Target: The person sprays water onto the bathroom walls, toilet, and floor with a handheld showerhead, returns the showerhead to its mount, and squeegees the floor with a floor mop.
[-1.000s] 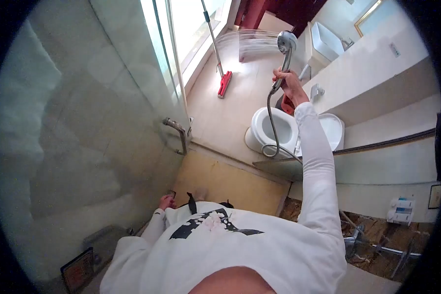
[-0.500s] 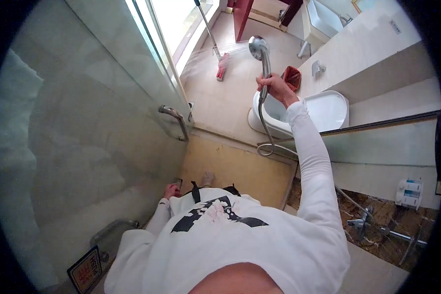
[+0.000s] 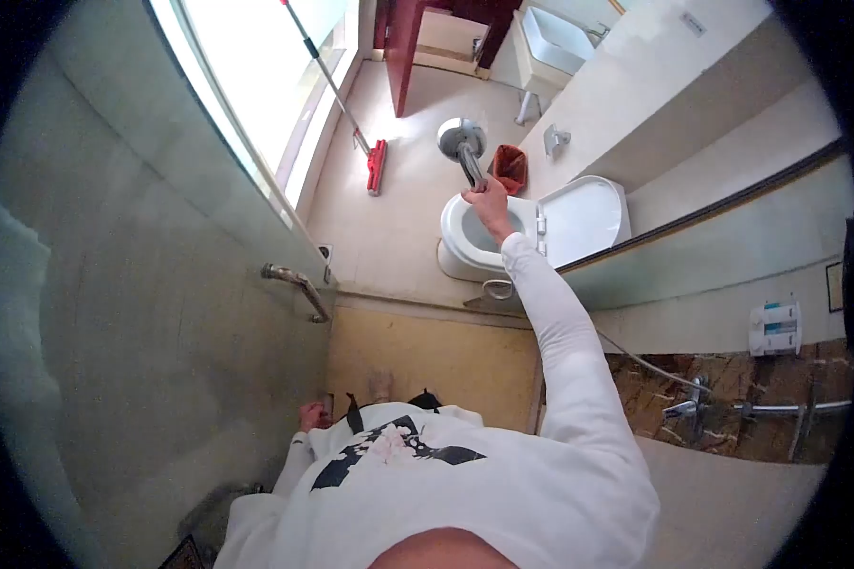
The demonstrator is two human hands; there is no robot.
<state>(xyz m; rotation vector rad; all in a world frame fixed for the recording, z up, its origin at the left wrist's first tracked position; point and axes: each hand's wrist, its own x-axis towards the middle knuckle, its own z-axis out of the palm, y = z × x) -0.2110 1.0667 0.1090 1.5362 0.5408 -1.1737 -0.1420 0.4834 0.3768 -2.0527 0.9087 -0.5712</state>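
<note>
Shower head (image 3: 461, 139)'s just been tipped down by the toilet (image 3: 454, 232), handle clenched in right fingers (image 3: 481, 193); left fingers (image 3: 314, 415)' hold can't be told.

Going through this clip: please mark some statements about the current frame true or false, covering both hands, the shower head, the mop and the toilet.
1. The right hand grips the silver metal shower head by its handle. True.
2. A dark red bin stands beside the white toilet. True.
3. The toilet's lid is closed over the bowl. False: the white lid is open, and the bowl shows.
4. The left hand is also on the shower head. False: it is low down near the grey glass panel.
5. The long-handled mop with the red head rests on the pale tiled floor. True.
</note>
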